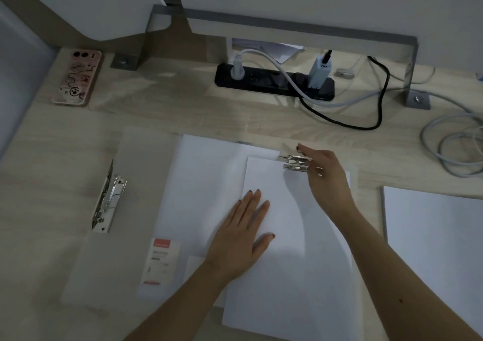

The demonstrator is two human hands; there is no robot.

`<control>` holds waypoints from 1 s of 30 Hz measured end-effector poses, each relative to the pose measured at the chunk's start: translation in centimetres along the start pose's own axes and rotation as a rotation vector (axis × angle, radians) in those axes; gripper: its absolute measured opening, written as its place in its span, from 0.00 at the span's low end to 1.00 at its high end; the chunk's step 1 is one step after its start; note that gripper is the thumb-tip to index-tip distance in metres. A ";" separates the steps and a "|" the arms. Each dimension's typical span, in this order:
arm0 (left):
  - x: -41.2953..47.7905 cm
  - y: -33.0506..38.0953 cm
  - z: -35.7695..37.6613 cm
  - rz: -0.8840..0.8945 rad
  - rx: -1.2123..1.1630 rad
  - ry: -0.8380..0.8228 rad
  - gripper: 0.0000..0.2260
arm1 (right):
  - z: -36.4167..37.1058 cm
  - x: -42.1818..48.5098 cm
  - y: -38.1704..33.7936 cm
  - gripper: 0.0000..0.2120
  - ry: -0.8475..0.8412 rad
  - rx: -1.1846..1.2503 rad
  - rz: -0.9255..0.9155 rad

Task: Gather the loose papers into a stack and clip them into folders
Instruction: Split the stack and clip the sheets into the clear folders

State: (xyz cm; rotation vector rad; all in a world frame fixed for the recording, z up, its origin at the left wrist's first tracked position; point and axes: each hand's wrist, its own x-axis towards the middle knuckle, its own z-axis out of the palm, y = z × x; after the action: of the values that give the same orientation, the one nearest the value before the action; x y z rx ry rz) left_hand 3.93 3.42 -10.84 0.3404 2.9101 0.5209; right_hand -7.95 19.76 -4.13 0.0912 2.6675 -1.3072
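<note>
A stack of white papers (282, 236) lies in the middle of the desk on a translucent open folder (109, 262). My left hand (240, 236) presses flat on the papers' left side. My right hand (326, 181) reaches to the stack's top edge, and its fingers pinch the lever of a metal clip (294, 162) there. A second metal clip (108, 204) stands raised on the folder's left flap. More white sheets (203, 184) lie under the top stack.
Another pile of papers (439, 236) sits at the right edge. A phone in a pink case (77, 78) lies at the back left. A black power strip (274, 82) with plugs and cables (376, 100) runs along the back; coiled cable (454, 147) at right.
</note>
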 end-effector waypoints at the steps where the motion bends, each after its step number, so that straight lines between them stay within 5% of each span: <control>1: 0.0 0.0 0.0 0.001 -0.010 -0.001 0.26 | 0.2 -0.1 0.0 0.25 -0.006 -0.073 -0.040; 6: 0.1 -0.1 0.3 -0.010 -0.031 -0.013 0.27 | 1.1 -0.3 0.2 0.26 -0.053 -0.399 -0.177; 12: 0.0 -0.2 0.5 -0.017 -0.068 -0.015 0.27 | 2.3 0.1 -0.6 0.27 -0.270 -0.693 -0.106; 21: 0.1 -0.2 0.7 -0.003 -0.079 0.012 0.28 | 4.3 -0.1 -1.0 0.33 -0.321 -1.019 -0.091; 25: 0.0 -0.2 0.5 0.005 -0.086 0.004 0.28 | 4.4 -0.5 -0.2 0.33 -0.258 -0.948 -0.088; 30: -0.1 -0.2 0.2 -0.005 -0.049 0.000 0.27 | 2.1 -2.1 1.4 0.32 -0.166 -0.495 -0.120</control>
State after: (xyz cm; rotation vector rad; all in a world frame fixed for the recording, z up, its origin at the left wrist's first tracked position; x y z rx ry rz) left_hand 4.08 3.32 -11.09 0.3269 2.8921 0.5908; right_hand -5.42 19.00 -6.14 -0.2325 2.7925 -0.6118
